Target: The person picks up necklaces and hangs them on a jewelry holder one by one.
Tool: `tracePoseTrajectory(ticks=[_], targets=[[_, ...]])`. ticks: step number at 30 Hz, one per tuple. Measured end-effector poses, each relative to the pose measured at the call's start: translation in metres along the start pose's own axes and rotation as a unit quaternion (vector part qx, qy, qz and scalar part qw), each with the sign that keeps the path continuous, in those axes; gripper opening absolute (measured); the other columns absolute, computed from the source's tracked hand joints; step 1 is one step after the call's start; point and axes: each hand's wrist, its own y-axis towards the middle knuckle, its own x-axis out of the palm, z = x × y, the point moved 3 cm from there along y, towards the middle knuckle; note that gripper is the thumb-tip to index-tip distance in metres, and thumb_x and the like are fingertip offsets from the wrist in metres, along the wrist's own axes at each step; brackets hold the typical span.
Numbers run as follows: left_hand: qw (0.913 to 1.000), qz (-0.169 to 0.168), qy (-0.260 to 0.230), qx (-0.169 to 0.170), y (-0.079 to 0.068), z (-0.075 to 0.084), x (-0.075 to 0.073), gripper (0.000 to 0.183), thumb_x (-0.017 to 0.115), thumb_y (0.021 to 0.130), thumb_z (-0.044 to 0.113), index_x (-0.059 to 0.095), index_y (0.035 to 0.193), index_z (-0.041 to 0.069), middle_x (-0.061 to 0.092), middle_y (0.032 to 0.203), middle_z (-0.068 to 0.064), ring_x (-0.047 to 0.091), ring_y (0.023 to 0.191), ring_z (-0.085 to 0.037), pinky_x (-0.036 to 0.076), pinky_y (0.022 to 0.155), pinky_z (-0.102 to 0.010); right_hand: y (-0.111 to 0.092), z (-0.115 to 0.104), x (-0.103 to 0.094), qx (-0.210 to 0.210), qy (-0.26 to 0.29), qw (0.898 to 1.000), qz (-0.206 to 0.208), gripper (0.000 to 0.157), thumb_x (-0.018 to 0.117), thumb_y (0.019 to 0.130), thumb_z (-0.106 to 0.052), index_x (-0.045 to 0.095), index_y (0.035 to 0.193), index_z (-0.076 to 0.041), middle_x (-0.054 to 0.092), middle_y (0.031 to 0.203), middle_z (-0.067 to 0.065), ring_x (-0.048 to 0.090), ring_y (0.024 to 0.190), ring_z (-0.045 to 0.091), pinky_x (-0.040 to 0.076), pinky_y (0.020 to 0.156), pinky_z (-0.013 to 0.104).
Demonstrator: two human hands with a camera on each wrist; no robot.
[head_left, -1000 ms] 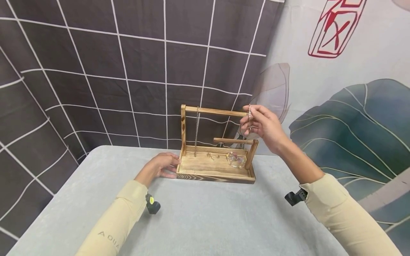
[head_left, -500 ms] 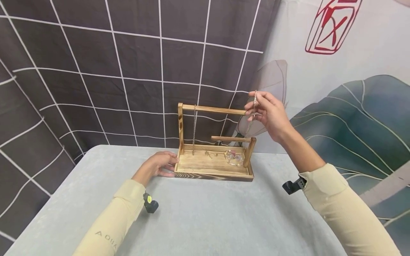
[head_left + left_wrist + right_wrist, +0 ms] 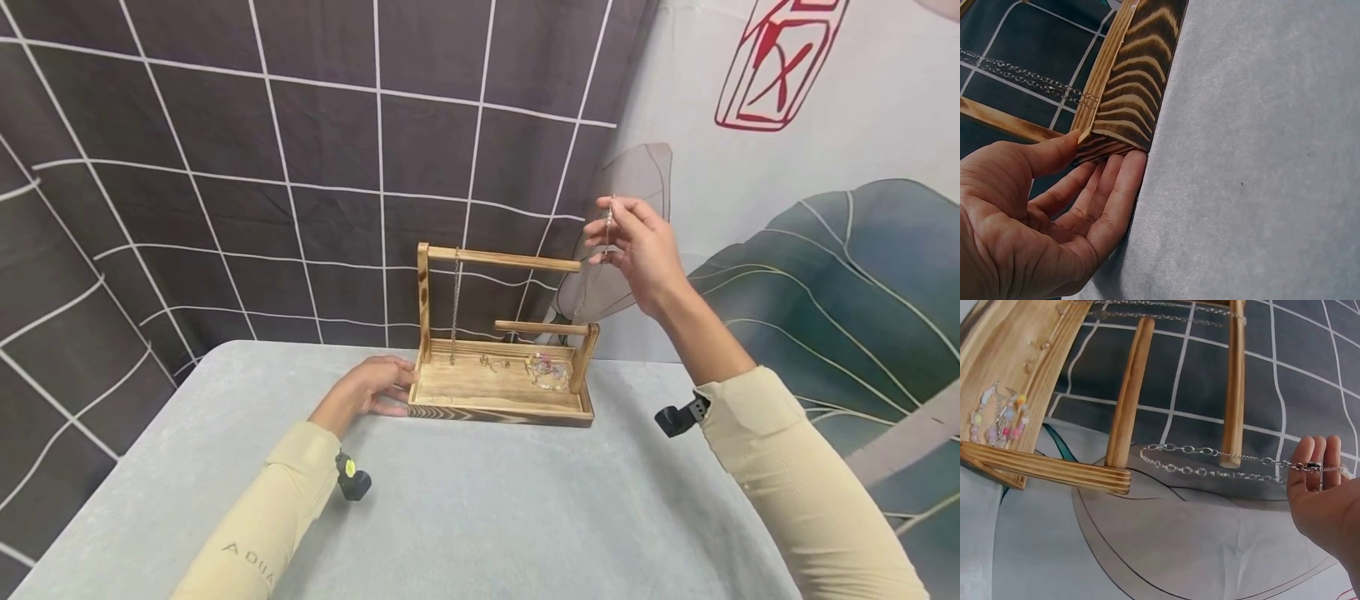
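Observation:
My left hand (image 3: 371,385) holds the left end of a wooden jewelry stand (image 3: 495,414). In the left wrist view its thumb lies on the rim and its fingers touch the end wall. My right hand (image 3: 645,250) pinches a silver chain necklace (image 3: 1188,450), which hangs down in a long loop. That hand is raised beyond the free end of the upper bar (image 3: 517,260). Another silver chain (image 3: 455,308) hangs over this bar near its left post. In the tray lie a beaded bracelet (image 3: 550,371) and small gold-coloured pieces (image 3: 493,363).
A shorter, lower bar (image 3: 543,327) juts left from the stand's right post (image 3: 587,358). The stand sits on a table with a pale grey cloth (image 3: 465,500), near its back edge. Behind it hang a dark checked curtain (image 3: 322,142) and a printed pale one (image 3: 705,208).
My right hand has risen and moved right with the necklace, away from the end of the upper bar. My left hand still holds the stand.

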Motion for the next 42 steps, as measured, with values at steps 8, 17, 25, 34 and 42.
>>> tracePoseTrajectory(ticks=[8,17,25,34,42], targets=[[1.0,-0.001,0.002,0.004,-0.003,0.002,0.001,0.044,0.067,0.111,0.01,0.057,0.152,-0.001,0.074,0.111,-0.01,0.074,0.088,-0.019,0.076,0.089,-0.046,0.001,0.011,-0.002,0.018,-0.034,0.999,0.006,0.033,0.049,0.122,-0.039,0.058,0.143,-0.016,0.065,0.127,-0.001,0.068,0.102,0.012,0.065,0.077,0.02],[1.0,0.001,-0.005,0.0,-0.005,0.0,0.001,0.043,0.068,0.11,0.009,0.057,0.151,-0.001,0.073,0.11,-0.01,0.073,0.09,-0.021,0.076,0.089,-0.046,-0.001,0.029,0.0,0.038,-0.048,0.998,0.007,0.03,0.047,0.122,-0.04,0.057,0.139,-0.017,0.057,0.134,0.001,0.07,0.097,0.009,0.066,0.076,0.019],[1.0,0.001,-0.006,0.004,-0.004,0.0,0.001,0.044,0.068,0.109,0.01,0.058,0.15,-0.001,0.074,0.103,-0.008,0.074,0.089,-0.02,0.076,0.086,-0.044,-0.002,0.042,0.008,0.049,-0.066,0.997,-0.004,0.044,0.045,0.123,-0.039,0.049,0.153,-0.008,0.058,0.136,0.001,0.074,0.091,0.007,0.066,0.074,0.019],[1.0,0.001,-0.002,0.004,-0.005,0.001,0.001,0.045,0.067,0.11,0.01,0.057,0.152,-0.001,0.074,0.104,-0.007,0.074,0.089,-0.019,0.076,0.087,-0.044,-0.006,0.056,0.015,0.063,-0.068,0.996,-0.014,0.052,0.043,0.124,-0.036,0.042,0.162,-0.001,0.063,0.131,-0.001,0.075,0.09,0.005,0.065,0.076,0.019],[1.0,0.003,-0.002,0.006,-0.004,0.0,0.0,0.045,0.068,0.109,0.01,0.057,0.152,-0.001,0.075,0.105,-0.008,0.075,0.088,-0.019,0.077,0.086,-0.044,-0.01,0.063,0.021,0.053,-0.07,0.996,-0.005,0.047,0.044,0.124,-0.033,0.045,0.157,0.0,0.073,0.114,-0.012,0.077,0.088,0.003,0.065,0.078,0.018]])
